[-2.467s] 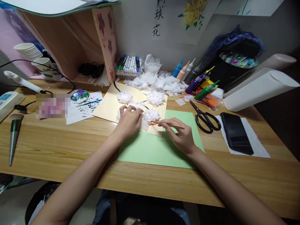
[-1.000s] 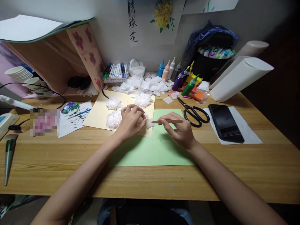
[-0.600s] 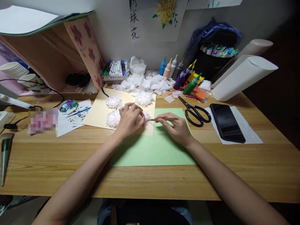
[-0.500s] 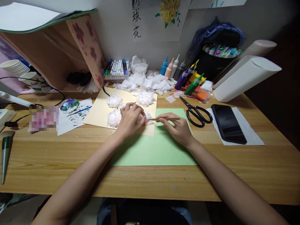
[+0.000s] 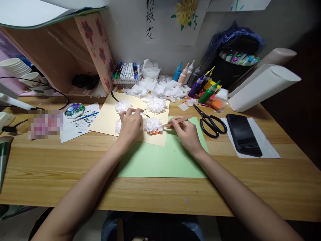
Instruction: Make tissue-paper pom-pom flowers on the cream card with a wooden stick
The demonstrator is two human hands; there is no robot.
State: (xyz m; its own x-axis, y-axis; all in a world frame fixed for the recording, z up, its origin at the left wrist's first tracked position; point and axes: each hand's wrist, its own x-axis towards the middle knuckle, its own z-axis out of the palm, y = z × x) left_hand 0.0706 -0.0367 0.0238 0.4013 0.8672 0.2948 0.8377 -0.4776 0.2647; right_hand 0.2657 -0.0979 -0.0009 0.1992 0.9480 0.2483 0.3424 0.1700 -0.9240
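Stick: wooden stick [image 5: 176,121], pinched between thumb and fingers of our right hand [image 5: 185,133]; we hold it near its outer end, and its tip reaches left toward the tissue flower.
Right grip: closed narrowly around the stick, knuckles over the top edge of the green paper [image 5: 163,162].
Tissue flower: white tissue flower [image 5: 152,125] just left of the stick's tip, with a bit of orange showing under its near edge; it sits on the cream card [image 5: 107,115], between our two hands.
Left hand: our left hand [image 5: 130,125] lies on the cream card just left of that flower, fingers curled; thumb and fingertips seem to pinch a small white scrap at the top, though we cannot tell for sure. It partly covers another white flower [image 5: 118,126].
Other flowers: beyond the left hand, two more on the card, one upper left [image 5: 123,106] and one upper right [image 5: 156,105].
Right of the grip: black scissors [image 5: 210,121] near our right hand, then a dark phone [image 5: 243,134] on a white sheet, well apart.
Beyond the grip: heap of white tissue pieces [image 5: 157,88], paint bottles [image 5: 198,83] and a tray of markers [image 5: 126,71] along the wall.
Far left: paint palette [image 5: 74,110] with a paint-marked sheet [image 5: 79,123] beside it, well apart from our left hand.
Surface: wooden table [image 5: 62,174] under everything.
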